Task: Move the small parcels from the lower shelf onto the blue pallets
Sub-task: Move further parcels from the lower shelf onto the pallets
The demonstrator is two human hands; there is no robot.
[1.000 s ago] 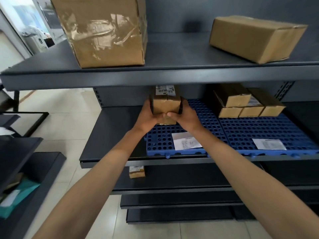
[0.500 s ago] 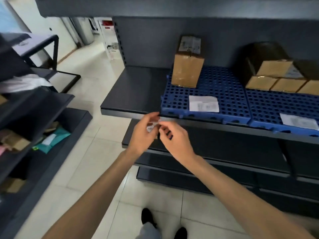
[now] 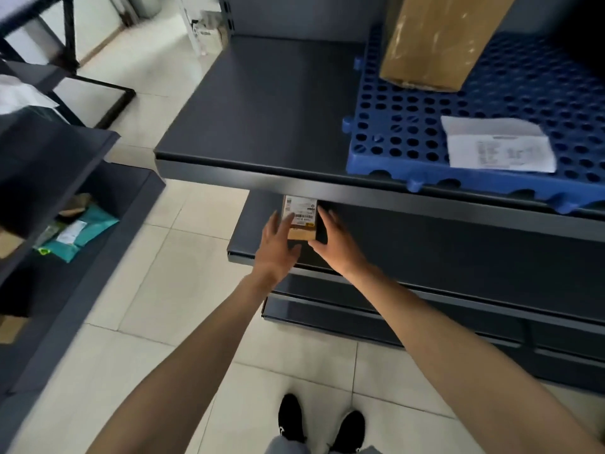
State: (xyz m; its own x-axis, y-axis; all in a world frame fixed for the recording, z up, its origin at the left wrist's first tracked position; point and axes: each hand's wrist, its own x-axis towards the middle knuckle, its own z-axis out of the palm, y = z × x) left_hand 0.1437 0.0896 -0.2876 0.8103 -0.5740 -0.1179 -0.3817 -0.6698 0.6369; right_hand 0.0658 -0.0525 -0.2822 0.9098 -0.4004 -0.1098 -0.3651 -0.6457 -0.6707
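near edge: two black shoes [image 3: 322, 422] on pale floor tiles [image 3: 163, 290], with both bare forearms reaching forward. left hand [image 3: 278, 245]: fingers straight and slightly apart, lying against the left side of the small brown cardboard parcel with a white barcode label [image 3: 301, 221], fingertips overlapping the label's left edge. right hand [image 3: 334, 240]: fingers extended and spread along the parcel's right side, a dark gap showing beside them; the thumb meets the parcel's near right corner. whether either hand presses firmly cannot be told.

the parcel lies flat on the dark grey lower shelf [image 3: 425, 253], near its left end. its long axis runs front to back, away from the viewer; the labelled face points up, and the far end sits tucked under the front lip of the dark grey upper shelf [image 3: 278, 119].

beyond, on the upper shelf: a blue perforated plastic pallet [image 3: 376, 158] carrying a white printed paper slip [image 3: 497, 145] and, farther back, a larger brown taped cardboard box [image 3: 432, 44].

far left: a teal mailer bag [image 3: 82, 231] on a neighbouring rack.
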